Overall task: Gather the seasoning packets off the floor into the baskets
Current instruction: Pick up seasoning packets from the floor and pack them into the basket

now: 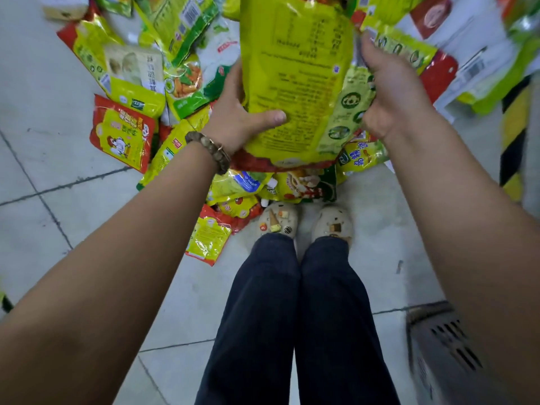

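Packet stack (295, 83) is up off the floor pile (128, 83), left hand (242, 118) thumb clamped on its face and right hand (391, 95) curled round its edge; I'd square the edges, then swing it low to the grey basket (447, 346).

Cropped up top: large yellow-green plastic packet (295, 83), print unreadable. Hidden behind it, fingers of left hand (235, 115). Bottom right, grey slotted plastic basket (447, 355), blurred, cropped.

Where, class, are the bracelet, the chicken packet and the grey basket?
bracelet (213, 149), head view, beads on the left wrist
chicken packet (122, 133), head view, its yellow front panel
grey basket (438, 355), head view, its slotted wall
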Demonstrator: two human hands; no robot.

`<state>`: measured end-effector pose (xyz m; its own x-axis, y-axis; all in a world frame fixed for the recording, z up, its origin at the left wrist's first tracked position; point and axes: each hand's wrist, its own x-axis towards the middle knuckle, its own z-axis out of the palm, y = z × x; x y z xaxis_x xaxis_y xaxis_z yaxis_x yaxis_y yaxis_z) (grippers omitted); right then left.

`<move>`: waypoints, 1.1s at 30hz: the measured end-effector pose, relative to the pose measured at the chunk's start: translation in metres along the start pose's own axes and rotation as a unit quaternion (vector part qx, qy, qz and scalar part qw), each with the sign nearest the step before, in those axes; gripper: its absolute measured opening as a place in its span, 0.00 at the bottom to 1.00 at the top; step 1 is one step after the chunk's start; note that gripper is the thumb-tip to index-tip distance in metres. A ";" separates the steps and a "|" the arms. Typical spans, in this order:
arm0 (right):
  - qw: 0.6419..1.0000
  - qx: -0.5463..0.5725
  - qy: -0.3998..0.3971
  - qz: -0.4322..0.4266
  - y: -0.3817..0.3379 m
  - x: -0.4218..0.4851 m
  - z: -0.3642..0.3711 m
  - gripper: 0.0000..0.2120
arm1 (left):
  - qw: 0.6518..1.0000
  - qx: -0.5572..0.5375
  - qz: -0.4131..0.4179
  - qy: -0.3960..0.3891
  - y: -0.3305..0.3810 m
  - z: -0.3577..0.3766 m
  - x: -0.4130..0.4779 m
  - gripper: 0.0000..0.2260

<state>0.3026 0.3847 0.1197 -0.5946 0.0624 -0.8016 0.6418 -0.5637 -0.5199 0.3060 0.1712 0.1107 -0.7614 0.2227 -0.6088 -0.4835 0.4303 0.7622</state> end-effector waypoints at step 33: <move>0.738 -0.622 0.215 -0.150 -0.036 0.039 -0.104 0.24 | 0.937 -0.208 -0.230 0.157 -0.031 0.058 -0.027 0.49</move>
<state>0.3061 0.4932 0.0763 -0.7635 0.4367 -0.4758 0.6195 0.7035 -0.3484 0.3667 0.2029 0.0912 -0.4881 -0.1997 -0.8497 -0.8693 0.0239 0.4937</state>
